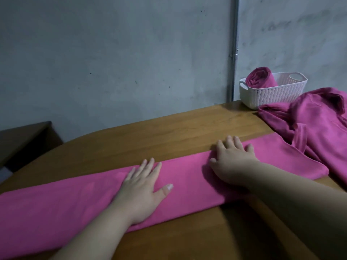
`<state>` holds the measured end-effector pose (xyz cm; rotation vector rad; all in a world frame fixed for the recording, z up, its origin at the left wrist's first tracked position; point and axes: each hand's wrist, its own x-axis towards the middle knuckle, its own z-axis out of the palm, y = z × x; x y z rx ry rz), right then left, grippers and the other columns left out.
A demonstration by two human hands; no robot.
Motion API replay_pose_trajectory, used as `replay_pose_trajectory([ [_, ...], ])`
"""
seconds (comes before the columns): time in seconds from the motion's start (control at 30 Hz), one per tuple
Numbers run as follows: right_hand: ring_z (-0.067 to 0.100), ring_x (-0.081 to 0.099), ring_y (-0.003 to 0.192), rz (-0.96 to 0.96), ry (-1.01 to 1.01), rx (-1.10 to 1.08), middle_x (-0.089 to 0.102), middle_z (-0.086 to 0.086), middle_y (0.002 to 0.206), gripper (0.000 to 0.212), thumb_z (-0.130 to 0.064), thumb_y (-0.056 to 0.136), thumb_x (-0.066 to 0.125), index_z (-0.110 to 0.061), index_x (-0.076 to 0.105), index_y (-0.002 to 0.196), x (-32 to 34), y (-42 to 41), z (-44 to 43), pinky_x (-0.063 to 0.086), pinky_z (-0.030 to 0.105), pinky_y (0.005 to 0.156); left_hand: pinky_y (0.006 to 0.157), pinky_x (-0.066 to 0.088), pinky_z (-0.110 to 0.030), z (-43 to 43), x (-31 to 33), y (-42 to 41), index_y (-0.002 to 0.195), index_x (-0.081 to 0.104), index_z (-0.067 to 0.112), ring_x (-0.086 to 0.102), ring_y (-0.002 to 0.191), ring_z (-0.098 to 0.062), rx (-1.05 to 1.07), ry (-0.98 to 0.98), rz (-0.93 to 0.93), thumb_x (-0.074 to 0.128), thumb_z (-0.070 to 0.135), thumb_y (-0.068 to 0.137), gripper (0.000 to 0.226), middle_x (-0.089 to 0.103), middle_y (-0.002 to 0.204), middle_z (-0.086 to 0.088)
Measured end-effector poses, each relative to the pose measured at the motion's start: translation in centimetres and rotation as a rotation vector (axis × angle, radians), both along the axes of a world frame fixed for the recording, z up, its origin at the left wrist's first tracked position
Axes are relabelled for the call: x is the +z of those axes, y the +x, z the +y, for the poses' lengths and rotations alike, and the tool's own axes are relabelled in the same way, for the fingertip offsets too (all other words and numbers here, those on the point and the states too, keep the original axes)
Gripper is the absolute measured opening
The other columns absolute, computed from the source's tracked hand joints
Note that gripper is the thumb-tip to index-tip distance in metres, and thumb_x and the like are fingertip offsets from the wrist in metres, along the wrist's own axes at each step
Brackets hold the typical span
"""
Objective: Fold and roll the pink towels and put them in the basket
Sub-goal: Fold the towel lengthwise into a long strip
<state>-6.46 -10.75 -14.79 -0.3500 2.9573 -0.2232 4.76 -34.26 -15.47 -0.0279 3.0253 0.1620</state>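
Two flat hands press a folded pink towel on a wooden table.

The towel [93, 199] lies as a long strip across the table [150, 136]; the left hand [142, 188] and right hand [231, 160] rest on it, fingers spread. Far right: a towel heap [319, 124], and a basket [277, 94] holding a rolled towel [261, 77].

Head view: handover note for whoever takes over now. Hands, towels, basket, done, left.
Hands: left hand and right hand both flat, pressing the folded towel strip that lies across the table.
Things: basket at the far right corner, one rolled towel in it; loose pile of pink towels next to it.
Done: one towel in the basket, this one folded.
Left: roll the strip, put it in the basket, then work through the pile.
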Motion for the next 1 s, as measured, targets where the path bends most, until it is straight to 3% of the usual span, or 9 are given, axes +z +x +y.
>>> replay_pose_trajectory([
  [0.1,0.030,0.025,0.147,0.153,-0.101,0.172,0.041,0.008,0.147,0.045,-0.043,0.092,0.038,-0.021,0.051,0.129,-0.2,0.7,-3.1,0.021,0.055,0.118,0.123,0.016,-0.032,-2.1,0.1,0.0,0.154,0.033,0.031,0.018,0.150,-0.010,0.080,0.199,0.177,0.038,0.047,0.104,0.053,0.027,0.158,0.017],
  [0.17,0.026,0.040,0.132,0.214,-0.168,0.165,0.054,0.003,0.127,0.030,-0.039,0.090,0.040,-0.023,0.056,0.110,-0.8,0.7,-3.5,0.029,0.050,0.114,0.112,0.033,-0.036,-3.8,0.3,-0.3,0.136,0.054,0.032,0.040,0.132,-0.012,0.128,0.089,0.310,0.041,0.037,0.104,0.035,0.049,0.134,0.013],
  [0.23,0.025,0.043,0.126,0.235,-0.217,0.148,0.057,0.001,0.120,0.024,-0.039,0.090,0.042,-0.025,0.056,0.104,-1.3,0.6,-3.4,0.030,0.048,0.113,0.102,0.037,-0.038,-5.4,0.6,-0.6,0.119,0.061,0.036,0.047,0.119,-0.013,0.179,-0.012,0.315,0.044,0.036,0.103,0.023,0.052,0.118,0.012],
  [0.37,0.024,0.035,0.135,0.188,-0.231,0.105,0.052,0.001,0.125,0.022,-0.039,0.092,0.045,-0.024,0.053,0.106,-1.1,0.2,-3.5,0.016,0.057,0.120,0.093,0.041,-0.038,-7.0,0.9,-1.4,0.093,0.056,0.035,0.050,0.105,-0.015,0.197,0.006,0.245,0.052,0.037,0.100,0.008,0.050,0.098,0.014],
  [0.47,0.023,0.033,0.137,0.150,-0.215,0.077,0.050,0.001,0.127,0.024,-0.041,0.092,0.049,-0.024,0.053,0.109,-0.7,-0.3,-3.3,0.013,0.060,0.120,0.086,0.042,-0.036,-7.0,1.0,-1.5,0.082,0.047,0.034,0.051,0.095,-0.014,0.145,0.054,0.252,0.052,0.030,0.101,0.019,0.051,0.090,0.013],
  [0.67,0.023,0.040,0.133,0.171,-0.202,0.090,0.053,0.003,0.127,0.027,-0.046,0.097,0.039,-0.023,0.046,0.108,-1.2,0.0,-3.0,0.013,0.056,0.122,0.071,0.046,-0.039,-6.9,2.2,-1.9,0.093,0.042,0.026,0.057,0.080,-0.018,0.153,0.018,0.343,0.041,0.029,0.105,0.012,0.055,0.086,0.009],
  [0.77,0.023,0.040,0.133,0.151,-0.203,0.085,0.052,0.002,0.126,0.027,-0.046,0.098,0.038,-0.023,0.046,0.108,-1.1,0.0,-3.0,0.013,0.056,0.122,0.070,0.041,-0.034,-6.8,1.0,-2.3,0.088,0.044,0.027,0.054,0.080,-0.012,0.171,0.042,0.341,0.045,0.027,0.105,0.016,0.054,0.086,0.012],
  [0.87,0.023,0.042,0.131,0.164,-0.196,0.088,0.053,0.001,0.125,0.026,-0.048,0.099,0.038,-0.024,0.047,0.106,-1.3,-0.3,-2.8,0.017,0.055,0.120,0.072,0.038,-0.029,-6.9,-0.1,-2.4,0.086,0.049,0.027,0.051,0.081,-0.003,0.226,0.172,0.347,0.050,0.027,0.103,0.017,0.054,0.086,0.015],
  [1.0,0.027,0.045,0.130,0.155,-0.165,0.055,0.054,0.004,0.127,0.033,-0.053,0.100,0.039,-0.024,0.051,0.108,-1.1,-0.9,-2.8,0.025,0.053,0.116,0.084,0.040,-0.031,-7.0,-0.4,-2.4,0.090,0.051,0.026,0.050,0.091,-0.010,0.206,0.189,0.381,0.050,0.028,0.103,0.013,0.053,0.089,0.016],
])
